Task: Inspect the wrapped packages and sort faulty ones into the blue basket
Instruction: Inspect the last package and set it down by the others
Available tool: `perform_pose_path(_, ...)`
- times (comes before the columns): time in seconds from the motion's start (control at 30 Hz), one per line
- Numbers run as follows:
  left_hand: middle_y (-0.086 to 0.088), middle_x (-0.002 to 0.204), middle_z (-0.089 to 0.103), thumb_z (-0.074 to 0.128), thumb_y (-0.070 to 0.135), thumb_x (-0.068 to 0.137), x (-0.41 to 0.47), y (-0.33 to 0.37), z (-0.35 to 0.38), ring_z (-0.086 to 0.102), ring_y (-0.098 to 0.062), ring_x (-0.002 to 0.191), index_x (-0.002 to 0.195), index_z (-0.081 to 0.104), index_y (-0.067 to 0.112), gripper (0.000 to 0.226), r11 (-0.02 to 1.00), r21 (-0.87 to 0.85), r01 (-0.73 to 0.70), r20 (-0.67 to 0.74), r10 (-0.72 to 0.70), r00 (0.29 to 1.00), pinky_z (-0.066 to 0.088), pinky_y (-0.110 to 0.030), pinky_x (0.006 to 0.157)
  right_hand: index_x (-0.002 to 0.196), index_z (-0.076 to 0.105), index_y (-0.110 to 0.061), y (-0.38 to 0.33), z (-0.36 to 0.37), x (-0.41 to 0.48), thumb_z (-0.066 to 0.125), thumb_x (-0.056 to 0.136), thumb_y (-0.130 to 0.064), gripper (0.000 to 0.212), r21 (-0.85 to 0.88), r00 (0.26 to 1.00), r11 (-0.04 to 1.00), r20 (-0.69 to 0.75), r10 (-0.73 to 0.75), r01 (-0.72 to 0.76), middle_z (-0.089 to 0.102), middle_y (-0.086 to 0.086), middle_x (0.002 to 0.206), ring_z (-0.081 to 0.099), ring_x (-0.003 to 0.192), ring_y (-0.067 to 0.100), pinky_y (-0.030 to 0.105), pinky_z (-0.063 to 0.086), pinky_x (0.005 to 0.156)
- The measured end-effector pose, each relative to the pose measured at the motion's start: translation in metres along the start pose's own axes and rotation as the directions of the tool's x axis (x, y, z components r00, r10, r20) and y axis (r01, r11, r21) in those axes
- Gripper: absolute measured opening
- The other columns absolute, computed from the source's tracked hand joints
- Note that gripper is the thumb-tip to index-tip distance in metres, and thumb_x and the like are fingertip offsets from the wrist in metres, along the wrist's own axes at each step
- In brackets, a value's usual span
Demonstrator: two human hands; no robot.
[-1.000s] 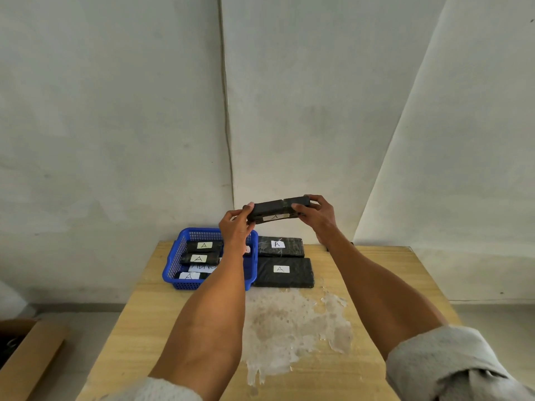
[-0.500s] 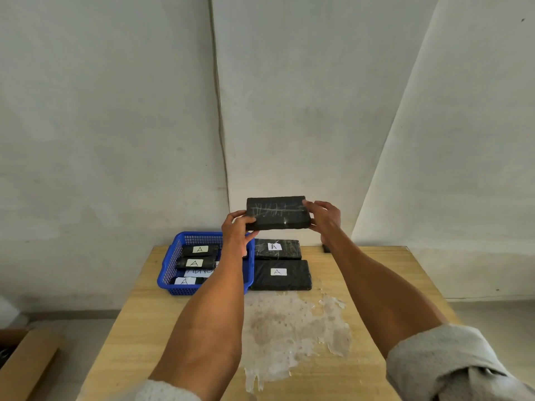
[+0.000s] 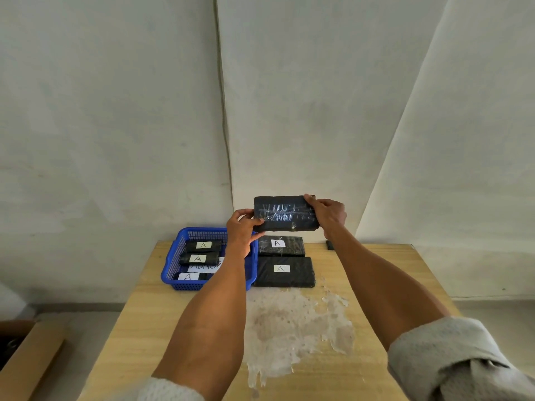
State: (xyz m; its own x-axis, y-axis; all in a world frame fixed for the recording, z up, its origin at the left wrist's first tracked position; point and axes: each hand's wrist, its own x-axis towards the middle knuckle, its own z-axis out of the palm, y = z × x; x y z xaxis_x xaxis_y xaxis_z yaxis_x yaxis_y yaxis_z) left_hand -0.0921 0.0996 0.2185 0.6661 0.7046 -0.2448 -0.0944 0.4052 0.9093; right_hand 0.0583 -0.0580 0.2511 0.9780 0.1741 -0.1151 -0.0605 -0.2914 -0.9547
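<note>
I hold a black wrapped package [image 3: 285,213] up in the air above the far end of the table, its taped broad face turned toward me. My left hand [image 3: 242,230] grips its lower left end and my right hand [image 3: 327,213] grips its right end. Below it, two black packages lie on the table, a far one [image 3: 282,246] and a near one [image 3: 285,272], each with a white label marked A. To their left stands the blue basket [image 3: 173,264] holding several labelled black packages [image 3: 199,258]; my left forearm hides its right part.
The wooden table [image 3: 150,328] has a pale worn patch [image 3: 289,322] in its middle. A small dark object [image 3: 329,244] lies at the table's far edge by the wall. A cardboard box [image 3: 26,354] sits on the floor at the lower left.
The package has been turned from edge-on to showing its taped broad face and raised slightly. Both hands kept their grip on its ends.
</note>
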Motion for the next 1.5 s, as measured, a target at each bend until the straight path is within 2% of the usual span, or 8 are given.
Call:
perform_pose_path(0.23, -0.013, 0.102, 0.067, 0.085, 0.035, 0.075, 0.016, 0.013, 0.001, 0.068, -0.028, 0.088, 0.091, 0.057, 0.013, 0.039, 0.987, 0.138, 0.087, -0.263, -0.049, 0.964, 0.063, -0.048, 0.073, 0.140, 0.054, -0.009, 0.011, -0.007, -0.012, 0.082, 0.073, 0.011, 0.076, 0.164, 0.890, 0.986, 0.448, -0.092, 0.019, 0.069, 0.014, 0.112, 0.072, 0.093, 0.025, 0.035, 0.064, 0.075)
perform_pose_path(0.6, -0.013, 0.104, 0.069, 0.088, 0.035, 0.072, 0.014, 0.013, 0.008, 0.069, -0.032, 0.095, 0.096, 0.061, 0.012, 0.042, 0.986, 0.143, 0.089, -0.250, -0.051, 0.967, 0.063, -0.050, 0.072, 0.140, 0.056, -0.011, 0.020, -0.011, -0.007, 0.087, 0.069, 0.006, 0.079, 0.059, 0.929, 0.992, 0.349, -0.125, 0.112, 0.068, 0.010, 0.117, 0.069, 0.105, 0.029, 0.046, 0.061, 0.087)
perform_pose_path(0.83, 0.002, 0.088, 0.065, 0.072, 0.024, 0.089, 0.010, 0.013, 0.020, 0.063, -0.023, 0.100, 0.097, 0.070, 0.017, 0.011, 0.979, 0.200, 0.037, -0.170, -0.002, 0.985, 0.054, -0.041, 0.096, 0.136, 0.063, -0.021, 0.017, -0.011, -0.012, 0.081, 0.084, -0.015, 0.055, -0.247, 0.957, 0.931, 0.174, -0.231, 0.270, 0.070, -0.001, 0.126, 0.066, 0.108, 0.021, 0.040, 0.052, 0.097)
perform_pose_path(1.0, -0.005, 0.118, 0.065, 0.078, 0.043, 0.081, 0.010, 0.011, 0.018, 0.059, -0.026, 0.111, 0.105, 0.067, 0.022, 0.034, 0.989, 0.123, 0.087, -0.155, -0.067, 0.986, 0.057, -0.046, 0.089, 0.113, 0.070, -0.026, 0.018, -0.011, -0.006, 0.068, 0.091, -0.013, 0.026, -0.017, 0.959, 0.991, 0.256, -0.123, 0.132, 0.073, 0.006, 0.114, 0.065, 0.111, 0.029, 0.047, 0.054, 0.100)
perform_pose_path(1.07, -0.007, 0.116, 0.066, 0.080, 0.030, 0.083, 0.010, 0.008, 0.018, 0.062, -0.025, 0.106, 0.099, 0.068, 0.021, 0.022, 0.994, 0.093, 0.054, -0.150, -0.039, 0.988, 0.057, -0.040, 0.075, 0.094, 0.069, -0.032, 0.016, -0.009, -0.004, 0.068, 0.093, -0.033, 0.001, 0.080, 0.974, 0.996, 0.215, -0.066, 0.050, 0.071, 0.008, 0.109, 0.064, 0.111, 0.032, 0.043, 0.057, 0.091)
perform_pose_path(1.13, -0.009, 0.109, 0.068, 0.078, 0.013, 0.084, 0.005, 0.008, 0.020, 0.066, -0.021, 0.094, 0.102, 0.067, 0.015, 0.020, 0.998, 0.053, 0.041, -0.104, -0.036, 0.994, 0.056, -0.036, 0.064, 0.093, 0.068, -0.027, 0.011, -0.005, -0.003, 0.069, 0.092, -0.046, 0.019, 0.114, 0.989, 0.993, 0.151, -0.007, -0.010, 0.070, 0.009, 0.103, 0.064, 0.103, 0.029, 0.043, 0.059, 0.087)
perform_pose_path(1.33, -0.015, 0.104, 0.071, 0.071, -0.009, 0.082, 0.000, -0.001, 0.026, 0.069, -0.026, 0.100, 0.108, 0.064, 0.004, 0.030, 0.999, -0.046, -0.029, -0.018, 0.028, 0.999, 0.057, -0.039, 0.092, 0.082, 0.067, -0.015, 0.004, -0.004, 0.003, 0.086, 0.080, -0.026, 0.021, 0.175, 0.998, 0.983, -0.023, 0.060, -0.055, 0.066, 0.004, 0.087, 0.068, 0.092, 0.025, 0.041, 0.063, 0.080)
perform_pose_path(1.5, -0.021, 0.109, 0.071, 0.070, -0.011, 0.082, 0.003, -0.005, 0.023, 0.069, -0.030, 0.105, 0.111, 0.063, 0.002, 0.032, 0.996, -0.053, -0.068, -0.018, 0.067, 0.998, 0.057, -0.042, 0.094, 0.077, 0.068, -0.016, 0.004, -0.003, 0.004, 0.088, 0.077, -0.020, 0.020, 0.184, 0.999, 0.983, -0.029, 0.026, -0.020, 0.066, 0.003, 0.086, 0.069, 0.095, 0.026, 0.040, 0.064, 0.080)
